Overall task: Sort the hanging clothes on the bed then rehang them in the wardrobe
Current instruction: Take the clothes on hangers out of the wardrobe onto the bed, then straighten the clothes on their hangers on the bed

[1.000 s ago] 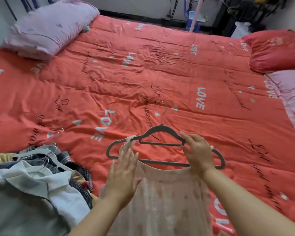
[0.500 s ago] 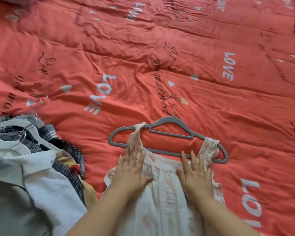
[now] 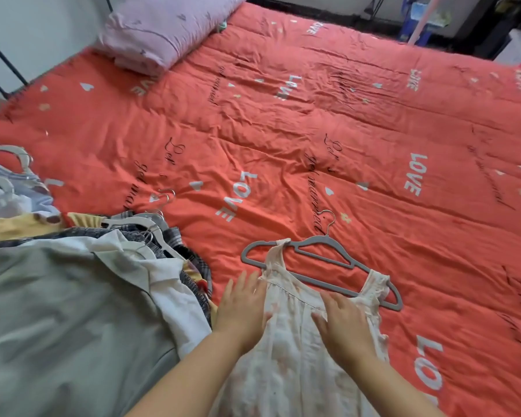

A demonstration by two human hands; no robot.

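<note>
On a red bed (image 3: pixel 283 139), a pale dress (image 3: pixel 295 350) lies flat on its grey hanger (image 3: pixel 328 260). Both hands, left (image 3: pixel 241 311) and right (image 3: pixel 343 326), press it with fingers straight and spread. A heap of hangered clothes (image 3: pixel 73 281) sits just left.

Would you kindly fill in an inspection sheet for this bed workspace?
Surface: wrinkled red quilt printed with LOVE.
Job's things: pale dress on a grey hanger, lying flat; pile of clothes on white hangers, left of it.
Clutter: lilac pillow at the far left corner.
Hands: left hand flat at the dress's left edge; right hand flat on its chest.
Cables: nothing seen on the bed.
Surroundings: pink pole beyond the far edge.
</note>
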